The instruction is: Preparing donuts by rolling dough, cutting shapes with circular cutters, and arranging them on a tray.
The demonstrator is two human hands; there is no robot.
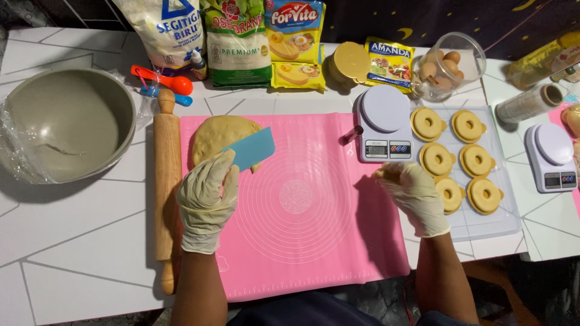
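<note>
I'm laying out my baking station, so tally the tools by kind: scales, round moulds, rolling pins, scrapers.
White digital kitchen scales: 2
Round yellow plastic moulds: 6
Wooden rolling pin: 1
Blue plastic dough scraper, in gloved left hand: 1
Total: 10

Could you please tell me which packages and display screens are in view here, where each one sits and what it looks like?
White flour bag: back edge, left; tall, blue emblem.
Green-and-white bag: right of it; red flower emblem.
Orange-yellow packs: further right; two stacked, food pictures.
Yellow sachet: behind the near scale; blue band.
Near scale's screen: right of the pink mat; small grey rectangle.
Second scale's screen: far right; small, grey.
</note>
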